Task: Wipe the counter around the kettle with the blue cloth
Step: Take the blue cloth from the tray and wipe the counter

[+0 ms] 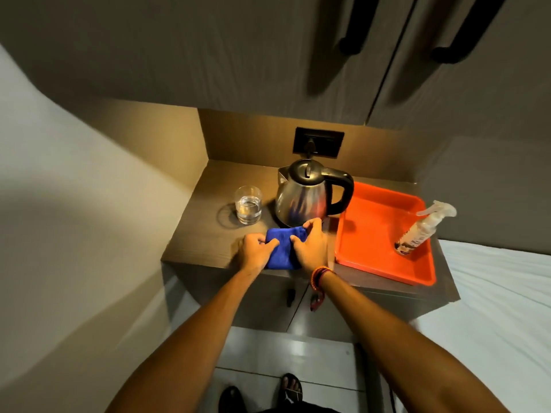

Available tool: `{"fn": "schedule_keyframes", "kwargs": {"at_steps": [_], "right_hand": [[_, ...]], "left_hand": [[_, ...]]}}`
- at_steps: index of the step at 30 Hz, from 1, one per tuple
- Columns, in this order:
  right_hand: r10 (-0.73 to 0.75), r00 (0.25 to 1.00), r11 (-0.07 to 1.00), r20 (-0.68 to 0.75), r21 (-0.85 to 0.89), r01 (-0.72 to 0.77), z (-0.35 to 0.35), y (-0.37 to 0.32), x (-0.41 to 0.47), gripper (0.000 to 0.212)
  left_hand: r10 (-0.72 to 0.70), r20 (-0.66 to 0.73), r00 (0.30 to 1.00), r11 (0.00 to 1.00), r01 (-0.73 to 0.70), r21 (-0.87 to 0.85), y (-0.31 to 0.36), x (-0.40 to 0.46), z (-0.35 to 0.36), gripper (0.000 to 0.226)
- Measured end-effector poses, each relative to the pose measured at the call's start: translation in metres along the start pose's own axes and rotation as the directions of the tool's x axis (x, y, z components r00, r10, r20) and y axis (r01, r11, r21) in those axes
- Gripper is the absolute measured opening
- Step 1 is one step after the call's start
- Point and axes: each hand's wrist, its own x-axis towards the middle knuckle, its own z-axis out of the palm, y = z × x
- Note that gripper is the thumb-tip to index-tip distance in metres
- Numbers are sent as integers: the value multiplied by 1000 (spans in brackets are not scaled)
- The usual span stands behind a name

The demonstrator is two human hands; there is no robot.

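A folded blue cloth (282, 248) lies on the brown counter (205, 231) near its front edge, just in front of the steel kettle (304, 198) with its black lid and handle. My left hand (255, 252) grips the cloth's left edge. My right hand (310, 245) grips its right side, fingers reaching to the cloth's far corner close to the kettle's base. The cloth's middle shows between both hands.
A glass of water (248, 204) stands left of the kettle. An orange tray (372, 234) on the right holds a leaning spray bottle (423, 228). A black wall socket (318, 142) is behind the kettle. Cupboard doors hang above; a white bed lies to the right.
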Motion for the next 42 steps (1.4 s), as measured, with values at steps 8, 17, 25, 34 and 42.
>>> {"fn": "schedule_keyframes", "kwargs": {"at_steps": [8, 17, 25, 34, 42], "right_hand": [[-321, 943, 632, 90, -722, 284, 29, 20, -20, 37], [-214, 895, 592, 391, -677, 437, 56, 46, -37, 69], [-238, 885, 628, 400, -632, 454, 91, 31, -52, 66], [-253, 862, 682, 439, -551, 481, 113, 16, -33, 66], [-138, 897, 771, 419, -523, 363, 141, -8, 50, 64]], "left_hand": [[91, -45, 995, 955, -75, 287, -9, 13, -45, 17], [53, -18, 998, 985, -49, 166, 35, 71, -66, 109], [56, -21, 998, 998, -55, 35, 32, 87, -51, 91], [139, -193, 971, 989, -125, 85, 21, 95, -82, 78], [239, -281, 929, 969, -208, 136, 16, 97, -137, 80]]}}
